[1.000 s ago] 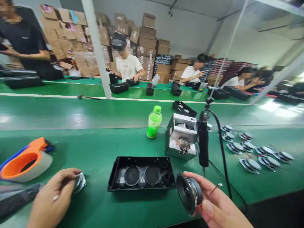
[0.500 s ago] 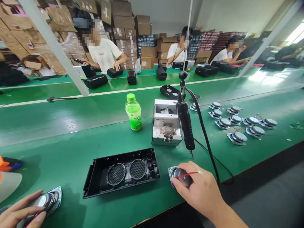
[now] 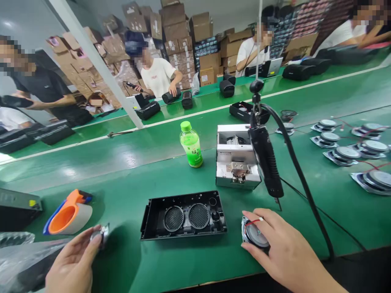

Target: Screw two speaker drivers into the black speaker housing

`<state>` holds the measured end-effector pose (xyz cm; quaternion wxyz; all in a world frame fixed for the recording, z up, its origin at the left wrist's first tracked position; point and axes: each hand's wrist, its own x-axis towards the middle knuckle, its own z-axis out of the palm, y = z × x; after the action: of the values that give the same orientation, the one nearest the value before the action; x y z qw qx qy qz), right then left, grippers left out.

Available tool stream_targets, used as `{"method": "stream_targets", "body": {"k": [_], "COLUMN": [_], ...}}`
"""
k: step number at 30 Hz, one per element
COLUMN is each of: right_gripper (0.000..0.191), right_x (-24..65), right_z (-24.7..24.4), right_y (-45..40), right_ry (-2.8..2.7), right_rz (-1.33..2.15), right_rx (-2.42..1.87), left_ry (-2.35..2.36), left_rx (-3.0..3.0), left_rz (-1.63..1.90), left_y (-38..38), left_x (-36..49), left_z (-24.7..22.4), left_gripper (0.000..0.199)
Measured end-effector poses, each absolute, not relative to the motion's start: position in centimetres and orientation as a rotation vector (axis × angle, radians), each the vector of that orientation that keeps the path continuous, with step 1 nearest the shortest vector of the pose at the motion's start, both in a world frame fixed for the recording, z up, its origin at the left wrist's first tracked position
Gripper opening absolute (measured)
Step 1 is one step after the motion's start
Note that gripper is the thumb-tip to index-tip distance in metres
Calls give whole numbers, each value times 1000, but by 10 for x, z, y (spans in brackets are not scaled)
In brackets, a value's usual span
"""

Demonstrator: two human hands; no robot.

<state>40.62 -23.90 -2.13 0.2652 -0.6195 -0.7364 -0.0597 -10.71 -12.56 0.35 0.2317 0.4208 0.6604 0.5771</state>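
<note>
- Writing: the green-capped plastic bottle of pale green drink carries a label with a few dark characters, too small to read; the white-and-grey metal screw feeder box bears a short dark line of print on its front edge, also illegible.
- Right-hand thing: a small round loudspeaker driver with a silver magnet back, a square metal frame and thin red leads lies magnet-up on the green bench, just right of the black plastic speaker housing with two round mesh grilles.
- Right hand: the grip rests on top of this driver, fingertips curled over its far and right rim; the thumb side is hidden, so a full pinch cannot be confirmed. The driver touches the bench under the fingers.
- Left-hand thing: a second small silver-backed loudspeaker driver, blurred, sits at the fingertips of the left hand.
- Left grip: fingers and thumb are pressed onto the driver's edge, pinching it low over the bench, well left of the housing.
- Surroundings: an orange-and-blue tape dispenser with a pale roll lies just beyond the left hand; a black electric screwdriver hanging on a black cable dangles above the right hand, in front of the feeder box; a group of silver loudspeaker drivers lies at the far right.
</note>
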Motion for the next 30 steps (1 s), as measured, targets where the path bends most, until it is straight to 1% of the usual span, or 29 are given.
{"method": "stream_targets", "body": {"k": [2,4,6,9,12,15,17,19,27,30], "right_gripper": [45,41,39,38,36,32,31,30,28,30], "right_x": [409,409,409,408,407,404,403,403,408,411], "right_z": [-26,-29,-30,-30,-30,-28,-26,-25,-28,-28], "right_y": [-236,-234,-232,-232,-233,-232,-232,-233,-238,-238], "right_ry": [-1984,-1977,-1970,-1960,-1954,-1943,-1933,-1922,-1948,-1972], "right_rz": [-149,-146,-150,-175,-199,-174,-154,-154,-128,-109], "right_rx": [-1637,-1606,-1586,-1601,-1608,-1594,-1609,-1633,-1644,-1676], "left_ry": [1711,1631,1502,1123,864,752,698,670,683,711], "left_rx": [1072,1271,1667,2217,2525,2666,2714,2735,2712,2757], "left_rz": [1652,1573,1308,864,532,308,277,321,654,602], "left_y": [-126,-126,-124,-112,-94,-79,-72,-69,-67,-67], "left_x": [-94,-71,-41,4,37,52,53,50,39,41], "left_z": [24,50,78,110,120,118,116,115,109,106], "left_gripper": [50,46,42,36,37,36,35,35,31,25]}}
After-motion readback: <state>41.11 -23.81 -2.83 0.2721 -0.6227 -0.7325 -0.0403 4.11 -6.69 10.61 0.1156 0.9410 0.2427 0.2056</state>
